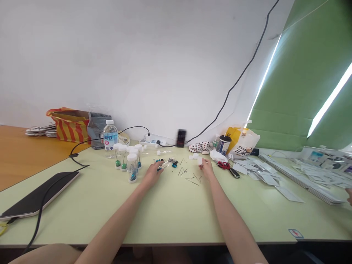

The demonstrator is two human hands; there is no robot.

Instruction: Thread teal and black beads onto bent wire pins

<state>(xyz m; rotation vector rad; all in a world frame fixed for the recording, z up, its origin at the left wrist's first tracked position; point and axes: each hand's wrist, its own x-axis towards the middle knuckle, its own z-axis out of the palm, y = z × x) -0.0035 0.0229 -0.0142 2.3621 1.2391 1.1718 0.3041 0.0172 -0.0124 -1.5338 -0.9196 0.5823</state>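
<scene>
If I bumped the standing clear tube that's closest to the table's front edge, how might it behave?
The clear tube would probably tip easily, being tall and narrow. Once down, it might roll, since its body looks round. It's likely fairly light: the walls are see-through, and the blue contents sit mostly near the bottom.

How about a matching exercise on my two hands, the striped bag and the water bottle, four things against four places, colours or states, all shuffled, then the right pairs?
1. Right hand
2. Left hand
3. Striped bag
4. Water bottle

A. Red and yellow
B. Touching a clear tube
C. Standing upright, blue-labelled
D. Pinching a white cap

Pairs: 1-D, 2-B, 3-A, 4-C
</scene>
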